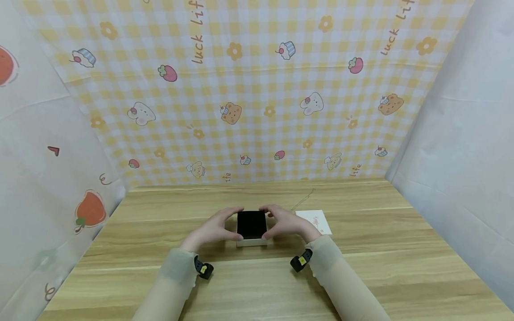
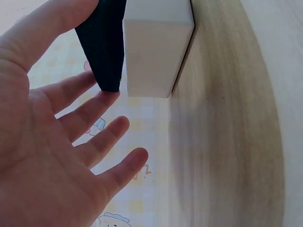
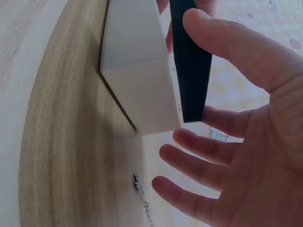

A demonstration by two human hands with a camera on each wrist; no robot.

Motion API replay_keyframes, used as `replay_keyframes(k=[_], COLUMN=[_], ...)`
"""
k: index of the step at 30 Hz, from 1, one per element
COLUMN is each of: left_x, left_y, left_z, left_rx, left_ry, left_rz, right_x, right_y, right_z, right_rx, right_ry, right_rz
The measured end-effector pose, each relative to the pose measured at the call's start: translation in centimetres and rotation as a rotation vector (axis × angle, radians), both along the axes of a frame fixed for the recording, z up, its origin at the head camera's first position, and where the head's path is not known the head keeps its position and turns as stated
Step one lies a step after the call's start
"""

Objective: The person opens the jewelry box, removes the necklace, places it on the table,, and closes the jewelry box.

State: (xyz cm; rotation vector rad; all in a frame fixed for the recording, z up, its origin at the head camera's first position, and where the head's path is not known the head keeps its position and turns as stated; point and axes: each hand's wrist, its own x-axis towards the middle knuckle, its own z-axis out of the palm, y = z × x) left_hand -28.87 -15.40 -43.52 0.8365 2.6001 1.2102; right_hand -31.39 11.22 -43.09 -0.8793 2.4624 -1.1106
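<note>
A square black pad (image 1: 251, 224), which looks like a jewellery box insert, is held level over a small white box (image 1: 251, 243) on the table. My left hand (image 1: 214, 226) pinches its left side between thumb and forefinger, the other fingers spread loosely. On the opposite side my right hand (image 1: 286, 223) pinches it the same way. Both wrist views show a narrow gap between the black pad (image 2: 105, 45) and the white box (image 3: 137, 71). The inside of the box is hidden beneath the pad.
Right of the box, a white card (image 1: 314, 218) with reddish writing lies on the wooden table (image 1: 401, 267), partly behind my right wrist. A thin silvery chain (image 1: 303, 199) stretches out behind the card. A checked cloth (image 1: 257, 89) hangs at the back.
</note>
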Motion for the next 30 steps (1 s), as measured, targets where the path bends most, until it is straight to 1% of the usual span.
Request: replay_keyframes(k=[8, 11, 15, 22, 30], left_x=[-0.05, 0.0, 0.06, 0.19, 0.14], left_y=[0.01, 0.04, 0.09, 0.16, 0.15], left_z=[-0.17, -0.13, -0.12, -0.06, -0.31], left_rx=[-0.007, -0.011, -0.028, -0.043, -0.055], left_ry=[0.024, 0.017, 0.015, 0.024, 0.014], left_rz=[-0.019, -0.024, -0.021, -0.02, -0.001], right_x=[0.12, 0.18, 0.33, 0.35, 0.23], right_y=[-0.07, -0.08, -0.05, -0.09, -0.14], right_z=[-0.01, -0.01, 0.03, 0.03, -0.11], right_rx=[0.001, -0.002, 0.002, 0.017, 0.016], right_ry=[-0.021, -0.038, -0.054, -0.052, -0.048], right_rz=[0.0, -0.004, -0.007, -0.006, 0.006])
